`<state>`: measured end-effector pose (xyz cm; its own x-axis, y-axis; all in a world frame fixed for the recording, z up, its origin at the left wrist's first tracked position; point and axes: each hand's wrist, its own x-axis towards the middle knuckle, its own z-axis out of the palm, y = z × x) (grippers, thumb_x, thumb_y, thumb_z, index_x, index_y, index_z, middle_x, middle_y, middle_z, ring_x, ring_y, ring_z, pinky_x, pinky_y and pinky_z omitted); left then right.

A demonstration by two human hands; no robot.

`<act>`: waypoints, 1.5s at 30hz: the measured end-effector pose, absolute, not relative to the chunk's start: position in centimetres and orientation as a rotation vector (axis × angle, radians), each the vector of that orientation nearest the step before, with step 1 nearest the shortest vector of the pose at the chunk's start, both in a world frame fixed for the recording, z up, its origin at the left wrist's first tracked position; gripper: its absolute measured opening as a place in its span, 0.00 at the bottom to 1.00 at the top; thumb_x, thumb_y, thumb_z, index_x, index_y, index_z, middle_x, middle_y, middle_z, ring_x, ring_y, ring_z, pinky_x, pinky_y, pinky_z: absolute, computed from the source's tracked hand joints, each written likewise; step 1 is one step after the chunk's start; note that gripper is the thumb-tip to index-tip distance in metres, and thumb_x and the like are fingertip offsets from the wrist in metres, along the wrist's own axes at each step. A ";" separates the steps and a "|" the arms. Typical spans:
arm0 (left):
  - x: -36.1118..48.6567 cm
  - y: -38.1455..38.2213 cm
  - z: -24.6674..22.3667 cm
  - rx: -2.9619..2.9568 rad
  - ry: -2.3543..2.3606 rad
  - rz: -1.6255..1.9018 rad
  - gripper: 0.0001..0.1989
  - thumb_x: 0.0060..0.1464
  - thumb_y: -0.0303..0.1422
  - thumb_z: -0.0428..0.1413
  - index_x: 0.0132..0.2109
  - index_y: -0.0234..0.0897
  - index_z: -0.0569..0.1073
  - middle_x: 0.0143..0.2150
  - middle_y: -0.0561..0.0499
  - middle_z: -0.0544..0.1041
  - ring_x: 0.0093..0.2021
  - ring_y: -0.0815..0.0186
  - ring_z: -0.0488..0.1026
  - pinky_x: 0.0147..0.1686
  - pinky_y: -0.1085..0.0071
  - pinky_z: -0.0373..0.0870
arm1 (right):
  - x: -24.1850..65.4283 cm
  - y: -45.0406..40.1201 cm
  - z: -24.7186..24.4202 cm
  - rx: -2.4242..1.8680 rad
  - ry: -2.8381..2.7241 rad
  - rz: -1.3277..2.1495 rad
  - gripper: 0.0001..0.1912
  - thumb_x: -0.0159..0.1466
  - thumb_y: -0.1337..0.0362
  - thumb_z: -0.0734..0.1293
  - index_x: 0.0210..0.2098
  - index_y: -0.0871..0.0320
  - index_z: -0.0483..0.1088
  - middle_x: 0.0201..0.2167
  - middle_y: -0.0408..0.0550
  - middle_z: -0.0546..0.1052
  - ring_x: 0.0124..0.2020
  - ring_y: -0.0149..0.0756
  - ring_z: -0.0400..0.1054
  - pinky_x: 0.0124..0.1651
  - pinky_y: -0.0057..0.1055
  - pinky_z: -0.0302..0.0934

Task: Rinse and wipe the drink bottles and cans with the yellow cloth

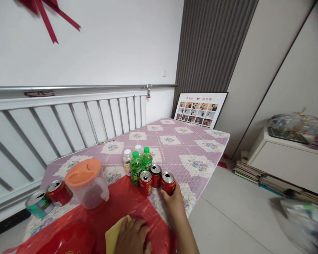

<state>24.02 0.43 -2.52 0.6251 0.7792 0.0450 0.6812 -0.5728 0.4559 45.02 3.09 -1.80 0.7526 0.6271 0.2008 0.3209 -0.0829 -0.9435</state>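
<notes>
My right hand [174, 201] is wrapped around a red drink can [168, 187] with an open silver top. Touching or close beside it stand two more red cans, one behind [156, 179] and one to the left [145, 187]. Two green bottles [136, 173] with green caps and two white-capped bottles [127, 163] crowd in behind the cans. Over a folded yellow cloth [113, 233] lies my left hand [132, 234], fingers curled on it and pressing it against the red plastic sheet [118, 201].
A clear pitcher [91, 192] with an orange lid stands left, beside another red can [58, 193] and a teal can [38, 206]. A red dish [71, 241] is at the near edge. The flowered tablecloth [172, 150] reaches toward a radiator [76, 123] and a photo board [201, 109].
</notes>
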 end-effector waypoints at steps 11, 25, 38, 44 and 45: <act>23.2 0.9 -2.2 2.499 1.067 0.295 0.18 0.51 0.32 0.56 0.50 0.50 0.74 0.55 0.53 0.76 0.56 0.54 0.69 0.62 0.51 0.49 | 45.4 2.6 -2.1 -1.631 -0.807 0.318 0.31 0.45 0.64 0.70 0.49 0.58 0.66 0.41 0.50 0.77 0.44 0.47 0.71 0.51 0.42 0.62; 23.6 0.0 -1.4 2.476 1.171 0.375 0.16 0.50 0.31 0.55 0.47 0.48 0.76 0.52 0.52 0.77 0.54 0.55 0.70 0.62 0.49 0.49 | 45.4 2.5 -2.4 -1.625 -0.828 0.335 0.32 0.46 0.63 0.69 0.51 0.58 0.66 0.44 0.51 0.77 0.47 0.47 0.70 0.54 0.45 0.60; 23.5 -0.1 0.2 2.429 1.140 0.354 0.16 0.51 0.31 0.55 0.48 0.47 0.75 0.52 0.52 0.77 0.54 0.57 0.70 0.63 0.49 0.47 | 45.9 1.3 -3.2 -1.668 -0.793 0.395 0.41 0.48 0.58 0.68 0.59 0.61 0.57 0.48 0.57 0.75 0.47 0.46 0.72 0.53 0.42 0.63; 23.4 -0.3 0.0 2.415 1.148 0.428 0.13 0.53 0.32 0.54 0.45 0.45 0.76 0.50 0.52 0.76 0.53 0.57 0.69 0.63 0.49 0.45 | 46.8 -0.2 -3.6 -1.763 -0.698 0.379 0.33 0.48 0.51 0.66 0.51 0.59 0.62 0.43 0.58 0.75 0.43 0.50 0.73 0.49 0.46 0.65; 23.4 -0.4 -0.1 2.411 1.147 0.459 0.12 0.53 0.33 0.54 0.45 0.45 0.76 0.50 0.51 0.76 0.53 0.58 0.69 0.64 0.50 0.44 | 46.8 -0.4 -3.7 -1.770 -0.694 0.379 0.33 0.48 0.50 0.66 0.49 0.59 0.63 0.41 0.58 0.75 0.42 0.49 0.73 0.48 0.45 0.65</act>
<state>23.40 -0.39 -0.07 0.6032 0.7900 0.1102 0.6479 -0.5658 0.5100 46.83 -0.41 -3.66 0.7738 0.6268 0.0912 0.2616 -0.1852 -0.9472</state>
